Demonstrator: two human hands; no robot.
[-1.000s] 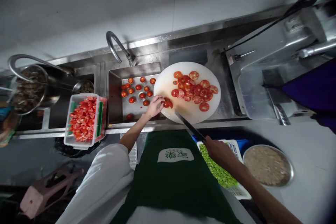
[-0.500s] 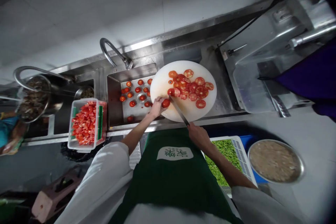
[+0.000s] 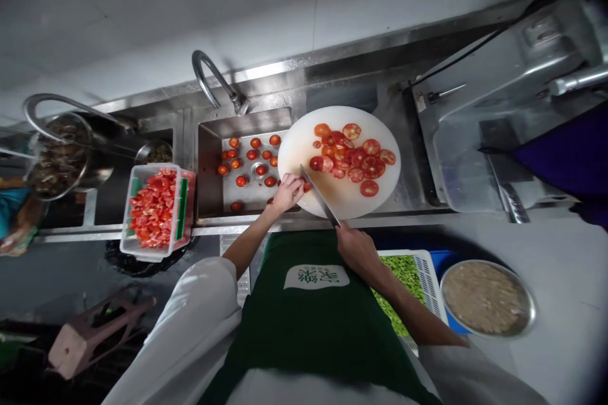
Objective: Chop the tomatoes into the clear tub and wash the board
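My left hand (image 3: pixel 287 193) is closed on a tomato (image 3: pixel 306 187) at the left front edge of the round white cutting board (image 3: pixel 292 149); its fingers cover most of the tomato. In my right hand (image 3: pixel 355 247) is the handle of a knife (image 3: pixel 323 201). The blade slants across the front of the board, its tip close to the left fingers. Whether the edge touches the tomato, I cannot tell. Tomato slices (image 3: pixel 357 157) are spread over the middle and right of the board. Several whole tomatoes (image 3: pixel 251 155) lie in the sink (image 3: pixel 209 171) on the left.
A clear tub of chopped tomato (image 3: pixel 154 209) stands left of the sink, under the curved faucet (image 3: pixel 206 76). Below the counter's right are a white basket of chopped greens (image 3: pixel 403 278) and a round metal pan (image 3: pixel 489 297). At far left, another person's arm (image 3: pixel 19 221) shows.
The left fingers have turned and now cover more of the tomato. My knife's tip has shifted slightly away from the slices, toward the left hand. The whole view has also shifted a little.
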